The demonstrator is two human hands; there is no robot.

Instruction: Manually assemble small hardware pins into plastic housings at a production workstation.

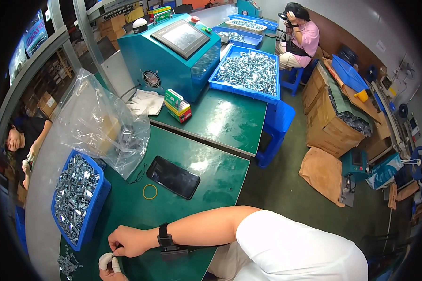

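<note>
Low on the left, my two hands meet above the green table point(183, 253). My right hand point(130, 241), with a black band on its wrist, is closed in a pinch around something small and dark. Just below it, my left hand point(110, 270) wears white finger covers and is closed too, its fingertips touching those of the right. What lies between them is too small and covered to name. Beside the hands stands a blue tray point(104, 192) filled with small shiny metal pieces point(75, 196). More of these small metal pieces point(68, 263) lie loose on the table at its near end.
A black phone point(173, 178), a yellow rubber band point(150, 191) and a clear plastic bag point(94, 122) lie beyond my hands. Farther stand a teal machine point(169, 56), a small box point(177, 106) and another blue tray point(210, 85). Two people point(305, 40) sit nearby, one at far left.
</note>
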